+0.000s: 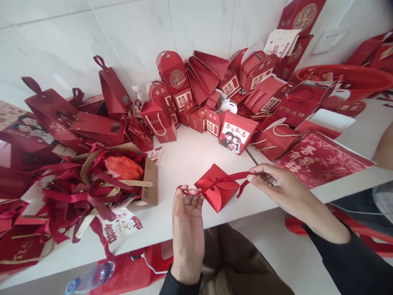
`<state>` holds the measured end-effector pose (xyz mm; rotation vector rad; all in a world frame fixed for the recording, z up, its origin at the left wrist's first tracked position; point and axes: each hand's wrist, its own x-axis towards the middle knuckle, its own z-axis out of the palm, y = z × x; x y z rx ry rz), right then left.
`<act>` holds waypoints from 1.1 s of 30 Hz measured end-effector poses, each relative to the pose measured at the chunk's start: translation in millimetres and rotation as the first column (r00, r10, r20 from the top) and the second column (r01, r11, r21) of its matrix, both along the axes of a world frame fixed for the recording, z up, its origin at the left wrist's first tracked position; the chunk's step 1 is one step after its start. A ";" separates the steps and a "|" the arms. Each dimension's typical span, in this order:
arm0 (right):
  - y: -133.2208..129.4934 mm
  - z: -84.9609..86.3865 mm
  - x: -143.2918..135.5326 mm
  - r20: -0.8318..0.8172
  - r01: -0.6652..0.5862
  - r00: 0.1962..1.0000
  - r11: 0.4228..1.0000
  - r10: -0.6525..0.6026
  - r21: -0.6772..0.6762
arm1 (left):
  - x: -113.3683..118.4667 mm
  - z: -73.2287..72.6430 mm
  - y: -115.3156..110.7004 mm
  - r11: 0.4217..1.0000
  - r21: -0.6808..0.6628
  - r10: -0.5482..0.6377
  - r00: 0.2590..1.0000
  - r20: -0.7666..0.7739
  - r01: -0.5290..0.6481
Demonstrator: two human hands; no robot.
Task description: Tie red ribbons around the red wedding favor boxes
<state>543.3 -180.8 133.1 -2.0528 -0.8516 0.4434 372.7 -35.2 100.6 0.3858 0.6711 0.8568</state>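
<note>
A small red folded box (218, 198) with curved overlapping flaps rests near the front edge of the white table (190, 153). A dark red ribbon (235, 176) crosses over its top. My left hand (189, 209), palm up with curled fingers, holds one end of the ribbon at the box's left corner. The other end is pinched between the thumb and fingers of my right hand (272, 180), to the right of the box. The ribbon looks crossed over the middle of the box, and a loose tail hangs by my right fingertips.
A cardboard box (150, 182) of ribbons stands on the left. Red gift boxes (159, 122) line the wall behind. A large red printed bag (322, 159) lies on the right, before a red basin (362, 78). A water bottle (92, 278) is below the table edge.
</note>
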 end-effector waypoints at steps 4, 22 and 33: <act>1.7 0.4 -1.6 -0.046 -0.038 0.998 0.999 0.037 -0.020 | 0.3 -1.3 3.4 0.999 -0.050 0.012 1.000 0.007 -0.012; 8.0 -13.7 -3.5 0.025 -0.273 0.961 0.958 0.276 -0.090 | -11.0 6.3 30.8 0.780 0.500 -0.057 0.838 -0.542 0.376; 1.5 1.3 -14.1 0.089 -0.151 0.984 0.987 0.155 -0.045 | -26.4 8.3 22.1 0.377 0.801 0.507 0.620 -0.599 0.465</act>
